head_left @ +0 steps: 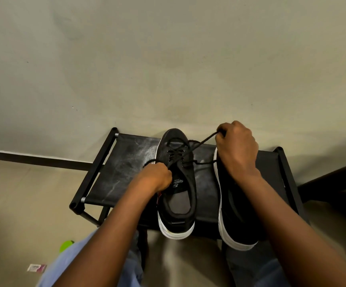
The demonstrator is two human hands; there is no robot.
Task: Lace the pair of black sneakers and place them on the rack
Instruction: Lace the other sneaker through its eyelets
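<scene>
Sneaker (177,183) overhangs my rack's (124,162) near edge; left hand (157,178) and right hand (237,148) each pinch its lace (201,141).

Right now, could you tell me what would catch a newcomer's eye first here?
Two hands pulling a black lace taut over the left sneaker at centre: the left hand grips one end by the tongue, the right hand pinches the other, raised. Both white-soled sneakers sit on a black rack, the right sneaker beneath the right forearm.
</scene>
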